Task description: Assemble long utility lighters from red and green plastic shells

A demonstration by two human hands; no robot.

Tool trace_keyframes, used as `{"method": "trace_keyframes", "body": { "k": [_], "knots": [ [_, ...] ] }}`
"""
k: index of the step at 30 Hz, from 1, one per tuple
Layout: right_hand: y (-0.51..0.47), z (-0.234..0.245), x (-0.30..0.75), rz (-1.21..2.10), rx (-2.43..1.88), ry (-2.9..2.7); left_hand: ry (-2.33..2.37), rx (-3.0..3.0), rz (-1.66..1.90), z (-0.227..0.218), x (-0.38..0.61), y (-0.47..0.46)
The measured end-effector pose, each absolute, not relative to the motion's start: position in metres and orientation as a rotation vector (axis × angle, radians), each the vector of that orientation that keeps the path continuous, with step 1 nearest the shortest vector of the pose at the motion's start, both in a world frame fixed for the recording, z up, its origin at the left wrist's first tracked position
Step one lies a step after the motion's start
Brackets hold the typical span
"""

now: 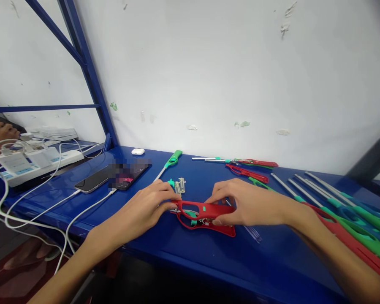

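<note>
Right hand (248, 200), left hand (147, 203): pinch grips on crosswise red casing (218, 211), narrow end leftward

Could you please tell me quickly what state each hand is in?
Left hand: closed, pinching the narrow end of the red lighter casing.
Right hand: closed, gripping the casing's wide end between thumb and fingers.
</note>
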State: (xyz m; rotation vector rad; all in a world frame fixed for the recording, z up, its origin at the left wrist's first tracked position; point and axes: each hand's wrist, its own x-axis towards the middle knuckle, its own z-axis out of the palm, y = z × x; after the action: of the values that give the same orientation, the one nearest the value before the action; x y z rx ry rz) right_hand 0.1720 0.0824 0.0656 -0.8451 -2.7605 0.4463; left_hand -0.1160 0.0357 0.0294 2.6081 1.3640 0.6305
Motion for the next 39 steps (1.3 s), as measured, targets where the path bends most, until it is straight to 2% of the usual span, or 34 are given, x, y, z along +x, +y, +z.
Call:
{"method": "trace_keyframes", "body": {
  "k": [9,17,22,27,33,39],
  "knots": [
    [0.078,0.062,0.167,0.415,-0.958,-2.835,1.394,2.56,0.495,0.029,-0.113,0.032],
    [0.092,0.065,0.179,0.283,-1.075,-2.67,1.642,2.564,0.663,0.023,-0.111,0.034],
    [0.093,0.068,0.177,0.287,-1.214,-2.557,1.422,2.609,0.621,0.021,-0.103,0.03],
    [0.085,0.066,0.164,0.449,-1.208,-2.526,1.332,2.626,0.617,0.016,-0.1,0.031],
    [0.076,0.056,0.15,1.048,-0.908,-2.425,1.319,2.615,0.628,0.013,-0.099,0.033],
    [0.072,0.049,0.144,0.994,-0.846,-2.508,1.314,2.611,0.666,0.012,-0.099,0.032]
  ]
}}
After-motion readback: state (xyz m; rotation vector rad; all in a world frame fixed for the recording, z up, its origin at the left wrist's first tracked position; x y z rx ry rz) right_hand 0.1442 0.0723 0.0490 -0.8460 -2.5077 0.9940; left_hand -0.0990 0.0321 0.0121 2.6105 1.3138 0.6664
